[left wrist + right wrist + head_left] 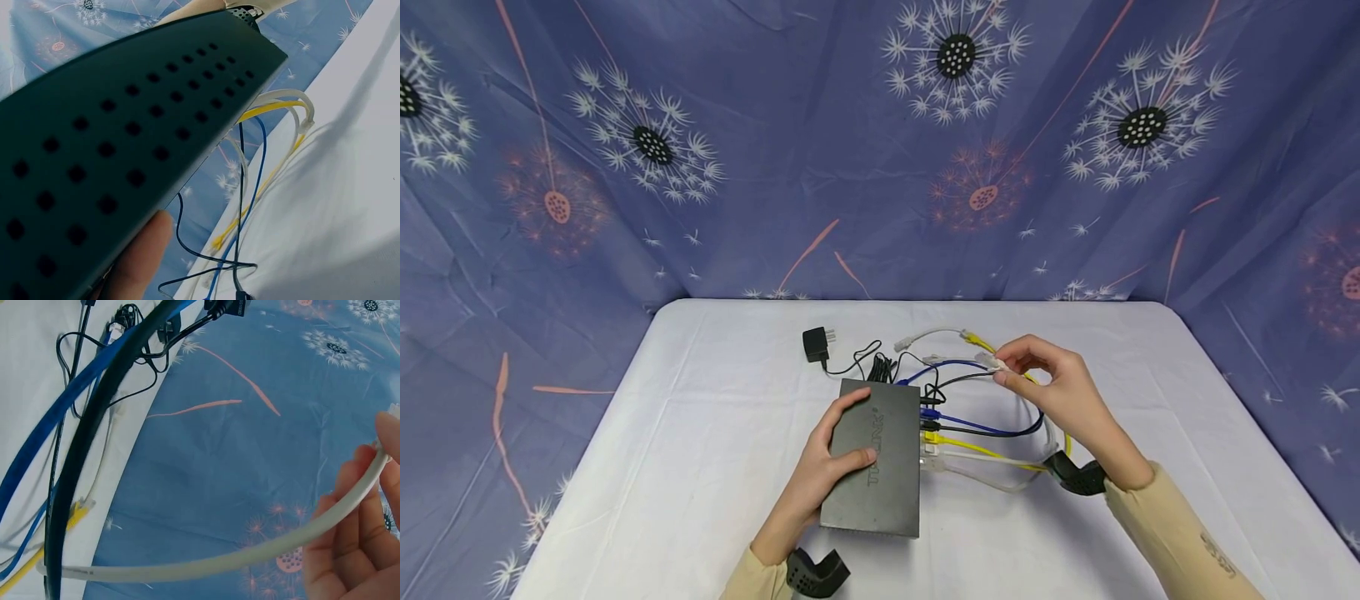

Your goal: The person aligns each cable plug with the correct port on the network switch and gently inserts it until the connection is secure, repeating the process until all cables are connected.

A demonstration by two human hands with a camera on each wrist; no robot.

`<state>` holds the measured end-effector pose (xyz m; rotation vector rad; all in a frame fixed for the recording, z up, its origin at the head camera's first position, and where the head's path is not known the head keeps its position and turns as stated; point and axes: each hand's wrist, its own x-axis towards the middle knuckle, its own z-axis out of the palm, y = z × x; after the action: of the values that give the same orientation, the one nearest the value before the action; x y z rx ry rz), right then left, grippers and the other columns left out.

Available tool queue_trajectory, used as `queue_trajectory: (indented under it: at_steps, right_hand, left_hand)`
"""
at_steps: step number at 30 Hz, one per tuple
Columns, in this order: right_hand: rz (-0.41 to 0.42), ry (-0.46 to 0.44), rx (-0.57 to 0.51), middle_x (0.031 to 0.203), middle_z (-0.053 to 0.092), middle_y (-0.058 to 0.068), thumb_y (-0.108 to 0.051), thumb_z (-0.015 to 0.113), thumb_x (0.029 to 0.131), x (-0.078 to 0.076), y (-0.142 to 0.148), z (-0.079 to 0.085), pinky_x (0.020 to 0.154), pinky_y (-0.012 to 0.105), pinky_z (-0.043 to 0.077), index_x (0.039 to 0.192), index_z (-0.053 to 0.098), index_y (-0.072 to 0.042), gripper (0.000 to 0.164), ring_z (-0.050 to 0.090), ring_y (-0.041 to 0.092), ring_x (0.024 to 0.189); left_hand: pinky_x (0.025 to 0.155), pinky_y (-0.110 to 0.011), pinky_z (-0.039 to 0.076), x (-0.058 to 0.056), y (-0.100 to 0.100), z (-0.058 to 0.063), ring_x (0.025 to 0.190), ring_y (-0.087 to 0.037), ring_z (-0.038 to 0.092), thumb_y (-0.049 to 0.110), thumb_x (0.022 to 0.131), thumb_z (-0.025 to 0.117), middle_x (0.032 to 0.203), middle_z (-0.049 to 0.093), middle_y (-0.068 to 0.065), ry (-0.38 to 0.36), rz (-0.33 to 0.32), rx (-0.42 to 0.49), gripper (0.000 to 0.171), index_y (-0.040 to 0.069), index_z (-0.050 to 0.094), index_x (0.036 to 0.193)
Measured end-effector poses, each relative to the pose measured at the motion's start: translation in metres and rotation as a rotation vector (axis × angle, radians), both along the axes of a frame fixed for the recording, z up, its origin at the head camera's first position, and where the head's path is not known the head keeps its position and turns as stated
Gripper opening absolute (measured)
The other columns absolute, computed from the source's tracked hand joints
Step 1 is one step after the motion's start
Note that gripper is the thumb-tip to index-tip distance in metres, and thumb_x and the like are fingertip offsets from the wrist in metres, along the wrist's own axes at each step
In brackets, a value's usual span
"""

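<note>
My left hand [811, 477] grips a black TP-LINK network switch [891, 504] by its left side, with the thumb across the top. In the left wrist view the vented side of the switch [132, 128] fills the upper left, and one fingertip shows at its edge. My right hand [1054, 382] pinches a white network cable [250, 556] close to its clear plug [989, 362], right of the switch and apart from it. Blue [970, 422], black, yellow [973, 447] and white cables are plugged into ports along the switch's right side.
A black power adapter [815, 343] lies behind the switch, its thin cord running to a coiled bundle [882, 367]. Loose cable ends, white [904, 343] and yellow [979, 342], lie at the back. A white cloth [700, 467] covers the table; a patterned blue curtain [820, 150] hangs behind.
</note>
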<state>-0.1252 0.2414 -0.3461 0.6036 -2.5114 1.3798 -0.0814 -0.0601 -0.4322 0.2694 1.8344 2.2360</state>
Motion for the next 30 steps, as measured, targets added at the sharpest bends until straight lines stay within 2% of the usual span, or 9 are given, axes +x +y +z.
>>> queue_trajectory:
  at_steps: [5,10,18,25,30]
  right_hand:
    - [0.047,0.112,-0.047,0.082,0.062,0.003,0.015,0.072,0.075,-0.001,0.000,0.000,0.070,0.019,0.044,0.098,0.064,-0.004,0.031,0.055,0.012,0.072]
    - [0.087,0.201,-0.029,0.082,0.061,0.002,0.019,0.071,0.073,0.001,0.002,0.005,0.068,0.019,0.043,0.099,0.063,-0.004,0.036,0.053,0.011,0.071]
    - [0.091,0.258,-0.038,0.084,0.059,0.001,0.018,0.070,0.075,0.007,0.003,0.014,0.069,0.020,0.044,0.105,0.062,-0.002,0.036,0.054,0.010,0.072]
    - [0.094,0.347,-0.086,0.083,0.062,0.005,0.021,0.069,0.071,0.010,0.003,0.018,0.070,0.020,0.043,0.100,0.065,0.003,0.034,0.054,0.011,0.074]
    - [0.104,0.359,-0.125,0.082,0.061,0.006,0.023,0.069,0.069,0.013,0.001,0.023,0.070,0.020,0.043,0.097,0.064,0.008,0.032,0.053,0.011,0.073]
  left_hand:
    - [0.088,-0.043,0.039,0.000,0.000,0.001,0.116,-0.033,0.042,0.004,0.079,0.069,0.139,0.038,-0.014,-0.004,0.002,-0.001,0.072,0.026,0.044,0.143]
    - [0.088,-0.045,0.040,0.001,0.000,0.001,0.118,-0.033,0.041,0.004,0.079,0.069,0.140,0.037,-0.013,-0.011,0.002,0.001,0.073,0.027,0.044,0.142]
    - [0.088,-0.043,0.040,0.000,0.000,-0.001,0.117,-0.034,0.041,0.003,0.080,0.069,0.140,0.037,-0.015,-0.002,0.003,-0.004,0.072,0.026,0.044,0.143]
    - [0.089,-0.043,0.038,0.001,0.000,0.000,0.117,-0.034,0.041,0.004,0.079,0.069,0.140,0.038,-0.014,0.001,0.013,-0.012,0.071,0.027,0.044,0.142]
    - [0.090,-0.043,0.037,0.001,0.000,-0.001,0.118,-0.034,0.040,0.005,0.079,0.070,0.142,0.036,-0.013,0.002,0.019,-0.021,0.072,0.027,0.044,0.142]
